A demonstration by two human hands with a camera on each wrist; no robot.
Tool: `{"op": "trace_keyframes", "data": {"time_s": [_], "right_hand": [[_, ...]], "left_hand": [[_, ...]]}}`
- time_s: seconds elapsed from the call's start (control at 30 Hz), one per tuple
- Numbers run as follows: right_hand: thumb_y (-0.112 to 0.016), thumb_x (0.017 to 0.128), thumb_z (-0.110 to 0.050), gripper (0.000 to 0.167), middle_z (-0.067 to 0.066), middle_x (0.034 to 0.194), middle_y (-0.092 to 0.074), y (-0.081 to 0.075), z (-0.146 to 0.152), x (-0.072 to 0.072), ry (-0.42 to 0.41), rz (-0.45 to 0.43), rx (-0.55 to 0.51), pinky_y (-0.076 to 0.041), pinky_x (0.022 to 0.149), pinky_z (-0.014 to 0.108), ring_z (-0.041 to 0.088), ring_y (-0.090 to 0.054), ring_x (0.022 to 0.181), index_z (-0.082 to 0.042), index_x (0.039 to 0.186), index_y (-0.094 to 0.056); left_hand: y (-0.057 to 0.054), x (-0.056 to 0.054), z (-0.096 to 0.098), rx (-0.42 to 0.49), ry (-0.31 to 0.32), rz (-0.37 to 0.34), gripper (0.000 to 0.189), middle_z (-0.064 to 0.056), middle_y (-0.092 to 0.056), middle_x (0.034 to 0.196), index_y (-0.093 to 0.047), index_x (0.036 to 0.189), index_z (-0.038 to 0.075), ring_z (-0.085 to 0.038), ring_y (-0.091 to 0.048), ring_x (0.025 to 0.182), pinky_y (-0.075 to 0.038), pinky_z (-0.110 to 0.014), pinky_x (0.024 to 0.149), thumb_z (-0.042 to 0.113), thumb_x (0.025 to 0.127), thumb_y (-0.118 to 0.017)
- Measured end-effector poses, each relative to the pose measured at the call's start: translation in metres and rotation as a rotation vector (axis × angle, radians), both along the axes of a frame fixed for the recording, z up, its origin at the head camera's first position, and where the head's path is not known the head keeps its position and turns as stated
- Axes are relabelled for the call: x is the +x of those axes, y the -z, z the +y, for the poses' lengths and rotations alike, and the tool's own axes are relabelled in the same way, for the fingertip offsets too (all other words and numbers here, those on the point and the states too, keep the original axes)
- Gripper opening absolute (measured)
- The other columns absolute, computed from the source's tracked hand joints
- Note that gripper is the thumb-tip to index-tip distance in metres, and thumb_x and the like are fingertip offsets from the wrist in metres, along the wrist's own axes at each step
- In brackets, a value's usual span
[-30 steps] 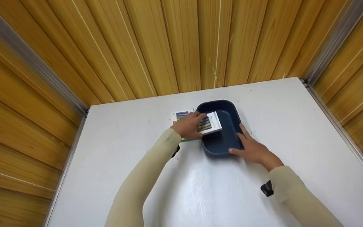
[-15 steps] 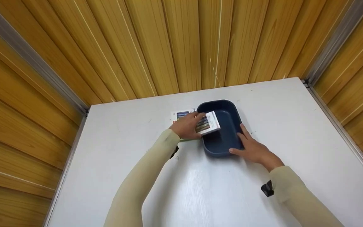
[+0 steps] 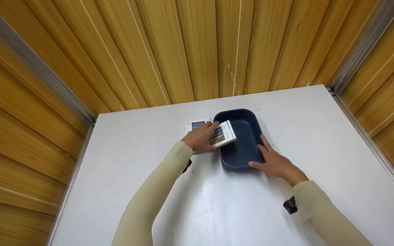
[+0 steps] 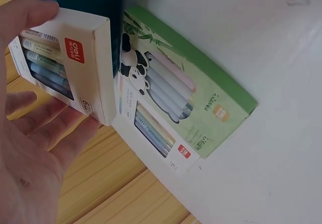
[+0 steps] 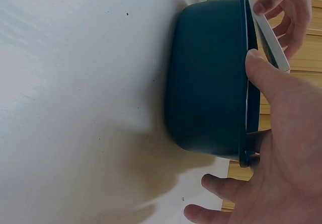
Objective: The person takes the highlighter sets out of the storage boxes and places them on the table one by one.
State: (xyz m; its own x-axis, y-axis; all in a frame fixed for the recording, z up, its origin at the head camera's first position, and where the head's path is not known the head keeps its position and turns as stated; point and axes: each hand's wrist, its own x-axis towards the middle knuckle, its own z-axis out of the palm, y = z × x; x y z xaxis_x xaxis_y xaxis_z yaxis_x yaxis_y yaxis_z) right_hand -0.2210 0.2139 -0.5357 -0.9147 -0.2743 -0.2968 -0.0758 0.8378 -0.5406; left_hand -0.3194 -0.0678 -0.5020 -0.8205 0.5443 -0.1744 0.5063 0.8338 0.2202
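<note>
My left hand [image 3: 199, 138] grips a white windowed pen box [image 4: 85, 63], thumb on one side and fingers on the other. The box is tilted above the left rim of a dark blue plastic bin [image 3: 241, 150]. At the bin's right near corner, my right hand [image 5: 282, 118] pinches the rim, its thumb and a finger on either side and other fingers spread outside. Beside the bin, partly under my left hand in the head view, lie a green pen box with pandas [image 4: 201, 98] and a second white pen box [image 4: 156, 133].
The white table [image 3: 142, 160] carries the bin and boxes. Wood-patterned panels [image 3: 169, 51] rise behind the table and along its sides, with grey metal strips [image 3: 361, 41] at the corners. A black wrist device [image 3: 290, 205] sits on the right sleeve.
My left hand and the white pen box have shifted slightly left, toward the bin's left rim. The right hand and the bin stay in place.
</note>
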Motion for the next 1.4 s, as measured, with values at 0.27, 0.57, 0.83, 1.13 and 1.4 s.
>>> {"op": "trace_keyframes", "data": {"time_s": [0.27, 0.57, 0.83, 1.13, 1.4], "right_hand": [[-0.053, 0.086, -0.069, 0.100, 0.005, 0.163, 0.017, 0.000, 0.000, 0.000, 0.005, -0.007, -0.002, -0.034, 0.106, 0.063, 0.048, -0.025, 0.142, -0.005, 0.154, -0.018], [-0.053, 0.086, -0.068, 0.099, 0.005, 0.163, 0.018, -0.002, 0.000, 0.001, 0.002, -0.012, -0.004, -0.034, 0.106, 0.064, 0.048, -0.025, 0.142, -0.005, 0.154, -0.018], [-0.052, 0.088, -0.066, 0.097, 0.005, 0.163, 0.019, -0.002, 0.000, 0.002, -0.008, -0.013, 0.003, -0.032, 0.107, 0.064, 0.047, -0.024, 0.143, -0.003, 0.154, -0.017], [-0.051, 0.086, -0.070, 0.100, 0.003, 0.162, 0.020, -0.001, 0.001, 0.000, -0.002, -0.016, -0.010, -0.032, 0.107, 0.064, 0.047, -0.024, 0.143, -0.005, 0.154, -0.017], [-0.054, 0.089, -0.062, 0.095, 0.004, 0.162, 0.021, 0.000, 0.001, 0.000, -0.002, -0.023, -0.004, -0.032, 0.106, 0.066, 0.049, -0.026, 0.141, -0.004, 0.154, -0.016]], "left_hand": [[0.001, 0.002, -0.004, -0.007, 0.014, 0.014, 0.097, -0.008, -0.043, 0.142, -0.022, 0.154, 0.013, -0.018, -0.053, 0.114, -0.048, -0.039, 0.101, 0.046, 0.078, -0.074], [-0.001, 0.004, -0.009, 0.002, 0.029, 0.022, 0.095, -0.010, -0.042, 0.142, -0.024, 0.153, 0.011, -0.020, -0.053, 0.117, -0.046, -0.038, 0.104, 0.042, 0.078, -0.075], [0.001, 0.005, -0.015, 0.033, 0.057, 0.056, 0.088, -0.009, -0.046, 0.131, -0.033, 0.146, 0.012, -0.019, -0.053, 0.107, -0.049, -0.036, 0.097, 0.038, 0.076, -0.078], [0.003, 0.004, -0.023, 0.017, 0.033, 0.027, 0.085, -0.013, -0.042, 0.140, -0.035, 0.143, 0.011, -0.023, -0.054, 0.116, -0.047, -0.039, 0.102, 0.038, 0.075, -0.079], [0.005, 0.006, -0.034, 0.016, 0.039, 0.032, 0.084, -0.010, -0.048, 0.128, -0.037, 0.141, 0.007, -0.021, -0.053, 0.108, -0.048, -0.038, 0.098, 0.036, 0.075, -0.079]]}}
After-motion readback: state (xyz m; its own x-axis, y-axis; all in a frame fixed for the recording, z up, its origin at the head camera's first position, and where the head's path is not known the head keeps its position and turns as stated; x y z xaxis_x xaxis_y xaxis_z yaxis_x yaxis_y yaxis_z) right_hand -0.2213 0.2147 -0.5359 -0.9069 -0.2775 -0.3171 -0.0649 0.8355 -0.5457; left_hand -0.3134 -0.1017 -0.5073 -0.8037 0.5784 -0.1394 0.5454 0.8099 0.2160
